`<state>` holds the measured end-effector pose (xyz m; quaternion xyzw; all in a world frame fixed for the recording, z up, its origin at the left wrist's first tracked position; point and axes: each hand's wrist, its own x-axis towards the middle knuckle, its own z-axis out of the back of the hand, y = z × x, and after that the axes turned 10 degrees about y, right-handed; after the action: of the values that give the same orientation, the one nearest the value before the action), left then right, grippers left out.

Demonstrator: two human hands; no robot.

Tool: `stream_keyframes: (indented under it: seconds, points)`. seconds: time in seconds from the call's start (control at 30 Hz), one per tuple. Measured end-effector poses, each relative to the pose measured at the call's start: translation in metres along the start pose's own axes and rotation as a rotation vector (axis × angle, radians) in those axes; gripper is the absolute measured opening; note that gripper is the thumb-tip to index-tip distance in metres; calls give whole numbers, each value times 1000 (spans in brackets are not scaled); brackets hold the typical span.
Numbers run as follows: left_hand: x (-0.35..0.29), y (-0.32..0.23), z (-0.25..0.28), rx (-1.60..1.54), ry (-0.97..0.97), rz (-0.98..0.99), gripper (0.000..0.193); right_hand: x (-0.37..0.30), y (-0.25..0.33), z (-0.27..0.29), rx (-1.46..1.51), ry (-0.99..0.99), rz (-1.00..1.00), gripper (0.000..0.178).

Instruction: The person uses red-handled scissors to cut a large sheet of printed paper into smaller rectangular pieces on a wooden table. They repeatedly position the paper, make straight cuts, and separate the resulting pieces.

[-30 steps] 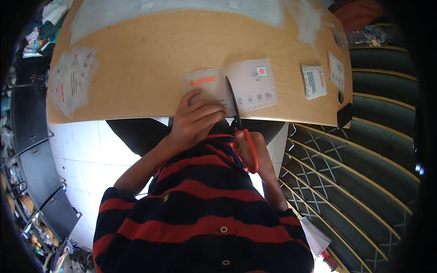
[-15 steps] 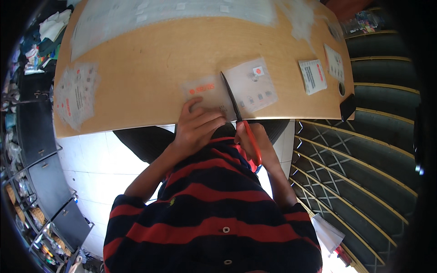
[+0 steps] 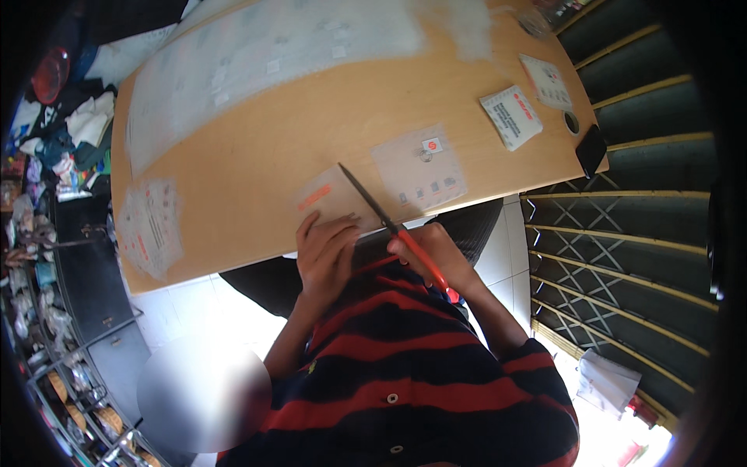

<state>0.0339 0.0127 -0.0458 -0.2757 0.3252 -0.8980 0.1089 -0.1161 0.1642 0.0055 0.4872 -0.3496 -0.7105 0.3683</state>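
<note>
My right hand [image 3: 434,255] grips red-handled scissors [image 3: 389,226] at the near edge of the wooden table [image 3: 257,148]. The dark blades point up and left, lying between two parts of a clear plastic sheet. My left hand [image 3: 325,255] presses flat on the left part of the sheet [image 3: 327,198], which bears a red-printed label. The right part [image 3: 420,170] lies on the table beside the blades, with small printed stickers on it.
A large clear plastic sheet [image 3: 272,54] covers the far side of the table. A stack of cut plastic pieces [image 3: 148,226] lies at the left end. Two small white packets [image 3: 511,117] and a dark phone [image 3: 590,150] sit at the right end. A metal grille [image 3: 622,257] stands to the right.
The view has tilted and shifted. The scissors blades have advanced farther up through the sheet, and my left hand still holds the left part down.
</note>
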Motion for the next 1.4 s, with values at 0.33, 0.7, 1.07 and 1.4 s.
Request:
stream_keyframes:
  seconds: [0.33, 0.7, 1.07, 1.4]
  points:
    - [74, -19, -45, -18, 208, -126, 40, -34, -23, 25, 346, -203, 277, 56]
    - [50, 8, 26, -33, -56, -108, 27, -38, -48, 53, 495, -81, 349, 90]
    - [-30, 151, 244, 608, -515, 544, 53, 103, 33, 117, 323, 165, 511, 85]
    - [95, 182, 177, 670, -257, 233, 60, 173, 0, 175, 129, -441, 608, 44]
